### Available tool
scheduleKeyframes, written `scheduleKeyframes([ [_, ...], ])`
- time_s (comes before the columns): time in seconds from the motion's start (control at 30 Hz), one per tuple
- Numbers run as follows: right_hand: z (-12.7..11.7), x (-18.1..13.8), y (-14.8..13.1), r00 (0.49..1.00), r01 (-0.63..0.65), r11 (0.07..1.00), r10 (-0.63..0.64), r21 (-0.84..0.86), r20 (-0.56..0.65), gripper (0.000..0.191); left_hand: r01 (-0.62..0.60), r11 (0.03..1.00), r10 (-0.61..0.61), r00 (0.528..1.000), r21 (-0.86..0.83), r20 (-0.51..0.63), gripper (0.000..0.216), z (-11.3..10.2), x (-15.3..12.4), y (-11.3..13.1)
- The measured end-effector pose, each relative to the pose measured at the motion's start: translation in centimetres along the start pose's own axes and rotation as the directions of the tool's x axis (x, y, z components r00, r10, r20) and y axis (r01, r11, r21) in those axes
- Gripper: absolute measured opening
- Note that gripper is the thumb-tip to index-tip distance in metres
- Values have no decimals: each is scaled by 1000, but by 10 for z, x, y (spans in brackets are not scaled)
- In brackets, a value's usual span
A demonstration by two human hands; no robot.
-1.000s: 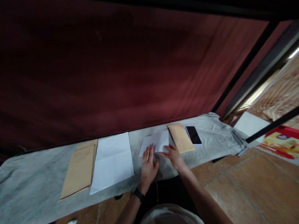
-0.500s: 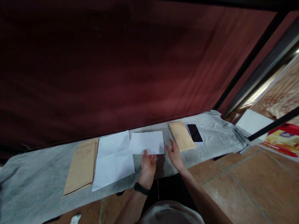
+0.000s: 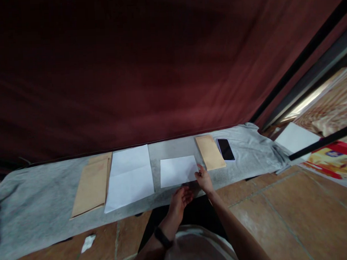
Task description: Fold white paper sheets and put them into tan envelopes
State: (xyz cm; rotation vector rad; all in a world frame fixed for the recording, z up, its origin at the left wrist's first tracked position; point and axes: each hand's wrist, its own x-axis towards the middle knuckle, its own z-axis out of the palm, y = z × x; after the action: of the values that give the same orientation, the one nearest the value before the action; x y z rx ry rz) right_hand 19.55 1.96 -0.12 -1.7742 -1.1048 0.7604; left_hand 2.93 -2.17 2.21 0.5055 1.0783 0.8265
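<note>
A small white sheet of paper [image 3: 178, 171], which looks folded, lies over the grey cloth in front of me. My right hand [image 3: 203, 179] is at its right edge, thumb and fingers pinching it there. Just below the paper's front edge is my left hand [image 3: 180, 200], off the sheet, fingers loosely curved and apart with nothing in them. To the left lies a larger white sheet stack [image 3: 129, 178] with a crease across it. A single brown envelope [image 3: 210, 152] rests just right of my right hand.
Several brown envelopes [image 3: 92, 185] are piled left of the white sheets. A smartphone [image 3: 226, 149] lies beyond the single envelope. The grey cloth [image 3: 35, 205] covers a narrow bench against a dark red curtain [image 3: 160, 88]. A colourful box [image 3: 335, 159] stands at right on the tiled floor.
My left hand has let go of the small sheet and dropped back toward me. My right hand has closed on its right edge. The sheet has shifted right, away from the larger paper.
</note>
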Motion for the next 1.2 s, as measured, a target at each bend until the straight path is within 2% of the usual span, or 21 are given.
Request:
scheduleKeyframes([
  [0.03,-1,-2,3,1000,17,998,-17,-54,-9,53,-100,985,101,995,142,1,19,-3,-4,-1],
  [0.07,-1,-4,5,999,30,995,-31,-95,-13,53,-228,928,234,972,295,15,21,-6,-6,-1],
  [0.1,-1,-6,7,999,39,991,-41,-126,-13,53,-358,822,376,925,443,51,22,-8,-7,1],
  [0.17,-1,-7,9,998,56,985,-57,-164,1,52,-535,508,589,788,675,182,28,-12,-4,7],
  [0.2,-2,-7,10,998,70,981,-69,-179,10,52,-567,341,639,725,750,258,35,-14,0,10],
  [0.23,-2,-6,10,996,87,977,-85,-194,19,51,-563,190,656,682,804,323,41,-16,4,13],
  [0.27,-3,-5,10,994,106,972,-101,-211,32,49,-537,60,651,660,842,375,46,-18,9,16],
  [0.33,-7,-5,9,989,146,956,-136,-253,58,47,-451,-141,619,654,881,434,51,-24,18,16],
  [0.4,-12,-7,7,983,182,928,-173,-325,58,45,-363,-276,591,666,890,455,54,-29,24,11],
  [0.47,-15,-11,3,968,234,877,-250,-420,19,43,-296,-364,575,674,883,463,55,-32,26,5],
  [0.57,-12,-19,-7,911,368,796,-413,-481,14,41,-232,-422,563,690,876,454,55,-30,26,2],
  [0.63,-2,-24,-13,871,471,771,-484,-429,86,42,-204,-423,553,714,883,430,52,-25,28,7],
  [0.7,11,-27,-18,847,528,760,-505,-380,168,43,-204,-425,538,726,882,427,50,-20,33,17],
  [0.83,34,-30,-19,831,555,696,-490,-455,263,45,-278,-473,492,704,836,512,53,-17,49,35],
  [0.93,39,-31,-14,827,555,619,-478,-555,295,45,-289,-484,462,717,826,522,56,-21,57,36],
  [1.07,35,-30,-4,835,517,541,-489,-663,252,49,-237,-459,500,727,856,470,57,-26,61,29],
  [1.2,24,-26,8,826,482,502,-533,-718,183,52,-175,-407,564,724,896,398,59,-31,58,27],
])
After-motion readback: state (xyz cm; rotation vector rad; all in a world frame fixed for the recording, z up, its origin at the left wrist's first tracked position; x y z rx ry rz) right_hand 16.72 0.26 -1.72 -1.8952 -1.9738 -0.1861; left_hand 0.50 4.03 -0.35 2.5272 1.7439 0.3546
